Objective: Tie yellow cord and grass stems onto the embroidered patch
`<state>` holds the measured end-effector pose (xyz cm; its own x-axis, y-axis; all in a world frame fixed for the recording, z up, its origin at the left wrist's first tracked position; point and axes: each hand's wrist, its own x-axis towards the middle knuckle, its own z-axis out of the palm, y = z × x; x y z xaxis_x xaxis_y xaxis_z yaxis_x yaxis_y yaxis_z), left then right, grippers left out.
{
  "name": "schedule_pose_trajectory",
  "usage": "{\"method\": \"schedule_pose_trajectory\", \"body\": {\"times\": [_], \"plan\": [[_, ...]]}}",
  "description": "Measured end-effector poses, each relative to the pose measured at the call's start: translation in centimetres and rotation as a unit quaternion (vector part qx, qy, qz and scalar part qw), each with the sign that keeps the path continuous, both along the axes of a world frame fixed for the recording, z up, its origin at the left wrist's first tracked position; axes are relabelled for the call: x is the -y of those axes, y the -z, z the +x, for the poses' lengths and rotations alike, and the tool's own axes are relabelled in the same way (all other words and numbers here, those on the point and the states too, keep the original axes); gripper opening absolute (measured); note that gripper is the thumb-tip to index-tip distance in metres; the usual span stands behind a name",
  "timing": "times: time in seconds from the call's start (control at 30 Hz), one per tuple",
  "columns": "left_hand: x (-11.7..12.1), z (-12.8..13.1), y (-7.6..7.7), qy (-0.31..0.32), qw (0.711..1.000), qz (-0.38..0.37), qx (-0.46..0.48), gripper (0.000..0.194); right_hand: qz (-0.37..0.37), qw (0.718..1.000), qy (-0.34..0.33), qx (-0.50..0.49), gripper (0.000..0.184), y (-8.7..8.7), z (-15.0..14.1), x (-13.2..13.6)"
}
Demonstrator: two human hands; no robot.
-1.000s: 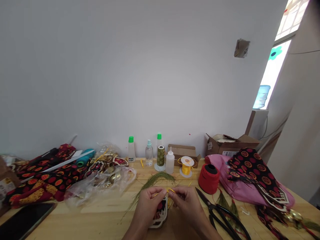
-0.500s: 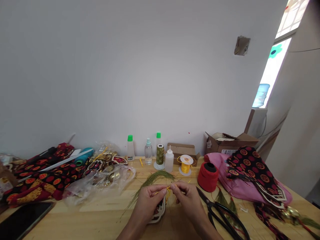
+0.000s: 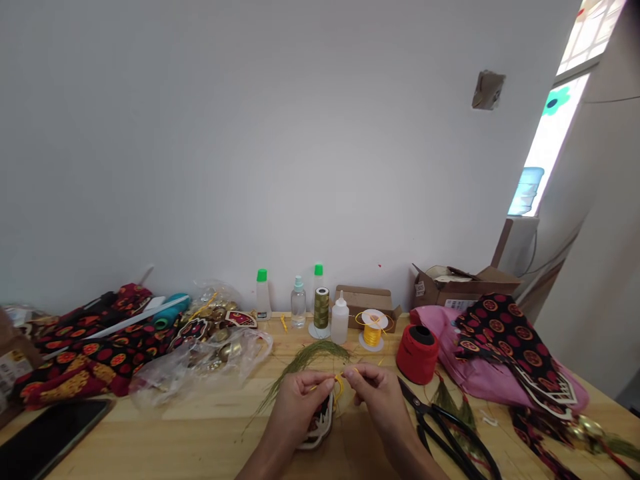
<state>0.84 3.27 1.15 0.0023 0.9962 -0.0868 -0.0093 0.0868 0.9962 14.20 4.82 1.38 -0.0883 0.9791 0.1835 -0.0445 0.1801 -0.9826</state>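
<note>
Between my two hands runs a yellow cord (image 3: 339,385), looped at the middle. My left hand (image 3: 303,400) pinches it between thumb and forefinger. From the other side, my right hand (image 3: 374,393) is closed on the cord in a pinch, its fingertips a short gap from the left ones. Under my left hand lies a flat, pale-edged ornament (image 3: 324,427) with a dark patterned face, partly covered by the hand. Behind the hands a bundle of green threads (image 3: 313,353) curves over the table. Black scissors (image 3: 435,413) lie right of my right hand.
A spool of yellow cord (image 3: 371,337), a white squeeze bottle (image 3: 340,321), a green thread spool (image 3: 321,310) and a red thread cone (image 3: 417,357) stand behind. Patterned cloth and a plastic bag with bells (image 3: 220,353) lie left, a phone (image 3: 55,433) in front. Pink cloth (image 3: 440,330) lies right.
The whole view has shifted slightly, with things appearing a little farther right. My hands keep their pinch on the yellow cord, and its loop looks slightly different.
</note>
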Motion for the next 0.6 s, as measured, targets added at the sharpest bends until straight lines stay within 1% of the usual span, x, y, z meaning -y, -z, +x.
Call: {"method": "schedule_pose_trajectory", "body": {"times": [0.07,0.17,0.27,0.43,0.5,0.6], "plan": [[-0.2,-0.2,0.3,0.002,1.0,0.007,0.007,0.041,0.003,1.0,0.004,0.018,0.027,0.0,0.1,0.0],[-0.3,-0.3,0.4,-0.002,1.0,0.019,-0.015,0.04,0.025,0.999,0.02,0.043,0.026,-0.1,0.1,0.1],[-0.1,-0.1,0.1,-0.004,0.998,0.027,-0.055,0.038,0.06,0.995,0.033,0.075,0.025,-0.2,0.0,0.2],[0.6,0.3,-0.9,0.032,0.994,0.063,-0.079,0.031,0.128,0.982,0.032,0.134,0.023,-0.8,0.0,0.6],[0.7,0.5,-1.1,0.044,0.994,0.062,-0.08,0.028,0.145,0.979,0.026,0.143,0.022,-1.0,0.1,0.7],[0.8,0.7,-1.1,0.051,0.995,0.053,-0.074,0.024,0.147,0.981,0.024,0.127,0.022,-1.0,0.1,0.8]]}}
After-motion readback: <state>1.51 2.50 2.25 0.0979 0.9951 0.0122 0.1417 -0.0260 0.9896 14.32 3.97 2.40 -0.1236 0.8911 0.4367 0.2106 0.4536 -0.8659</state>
